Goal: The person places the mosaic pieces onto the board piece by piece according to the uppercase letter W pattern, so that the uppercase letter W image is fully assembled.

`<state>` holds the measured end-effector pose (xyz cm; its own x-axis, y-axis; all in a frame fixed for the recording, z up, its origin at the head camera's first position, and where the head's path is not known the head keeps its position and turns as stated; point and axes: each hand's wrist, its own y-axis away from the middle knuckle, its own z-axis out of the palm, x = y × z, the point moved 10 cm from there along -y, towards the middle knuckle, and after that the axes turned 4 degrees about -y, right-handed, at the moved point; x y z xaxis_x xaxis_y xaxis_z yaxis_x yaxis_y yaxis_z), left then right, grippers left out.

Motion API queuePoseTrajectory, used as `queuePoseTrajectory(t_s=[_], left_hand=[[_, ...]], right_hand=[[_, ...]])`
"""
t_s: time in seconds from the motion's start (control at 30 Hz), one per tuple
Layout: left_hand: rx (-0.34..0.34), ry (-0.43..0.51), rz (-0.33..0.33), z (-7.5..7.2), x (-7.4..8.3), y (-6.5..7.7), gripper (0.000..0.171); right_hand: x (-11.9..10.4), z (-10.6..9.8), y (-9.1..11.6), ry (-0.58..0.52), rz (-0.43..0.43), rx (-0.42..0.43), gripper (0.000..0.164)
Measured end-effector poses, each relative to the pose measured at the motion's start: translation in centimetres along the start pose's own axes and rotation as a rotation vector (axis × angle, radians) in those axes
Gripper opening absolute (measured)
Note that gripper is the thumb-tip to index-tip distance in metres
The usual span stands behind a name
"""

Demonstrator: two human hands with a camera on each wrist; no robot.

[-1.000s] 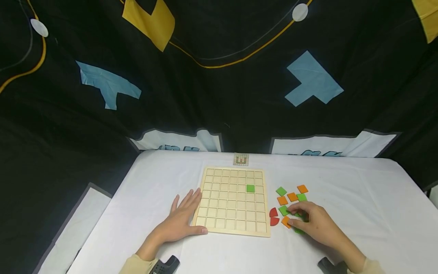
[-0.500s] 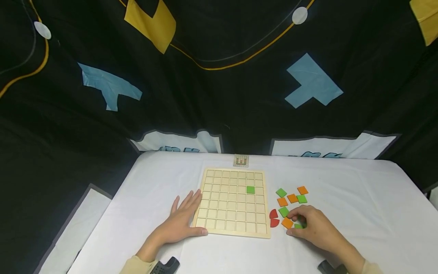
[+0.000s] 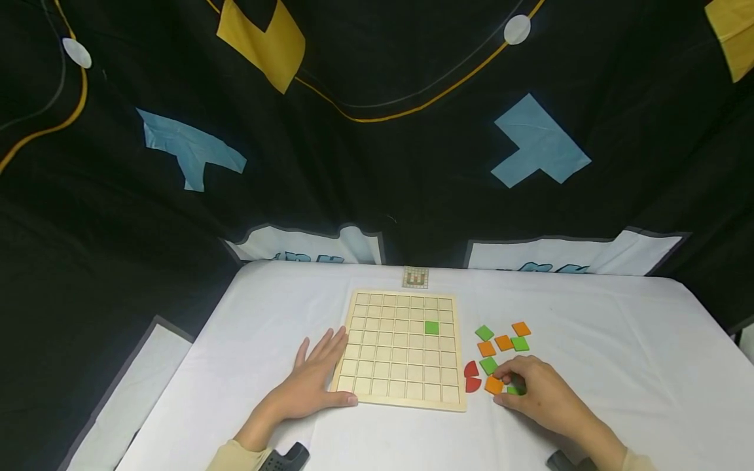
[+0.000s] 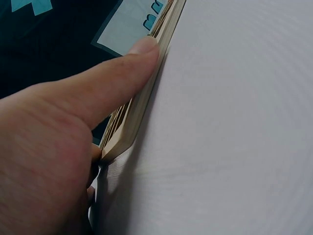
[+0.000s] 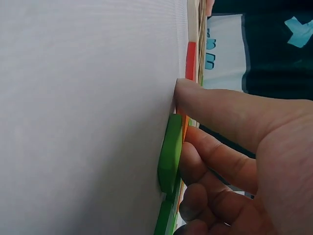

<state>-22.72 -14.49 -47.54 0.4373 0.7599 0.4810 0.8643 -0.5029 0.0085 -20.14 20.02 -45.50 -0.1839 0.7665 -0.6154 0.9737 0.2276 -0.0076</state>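
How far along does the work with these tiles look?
Barely begun, it seems: one green square sits in the wooden grid board, whose other visible cells are bare. The left hand touches the board; the right hand is at an orange square, its grip unclear. Apparently remaining: loose orange and green squares, two red quarter-circles beside the board.

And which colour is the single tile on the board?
The tile is green, best seen in the head view.

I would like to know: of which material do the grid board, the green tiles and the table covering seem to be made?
Grid board: apparently pale, unpainted wood, matte; its thick edge shows bare beige.
Green tiles: perhaps painted wood or plastic; smooth, even colour leaves it open.
Table covering: likely white cloth, matte, with soft creases.
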Motion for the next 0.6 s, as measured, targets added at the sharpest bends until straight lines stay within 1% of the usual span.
queuePoseTrajectory(t_s=[0.17,0.37,0.6], left_hand=[[0.002,-0.008,0.002,-0.02,0.05,-0.01,0.114],[0.005,-0.009,-0.001,-0.05,0.02,0.02,0.115],[0.001,0.005,-0.008,-0.05,-0.02,0.07,0.114]], right_hand=[[-0.10,-0.05,-0.03,0.016,-0.002,0.001,0.024],[-0.12,-0.27,-0.01,-0.004,0.017,-0.008,0.025],[-0.83,-0.76,-0.04,-0.005,-0.029,0.019,0.024]])
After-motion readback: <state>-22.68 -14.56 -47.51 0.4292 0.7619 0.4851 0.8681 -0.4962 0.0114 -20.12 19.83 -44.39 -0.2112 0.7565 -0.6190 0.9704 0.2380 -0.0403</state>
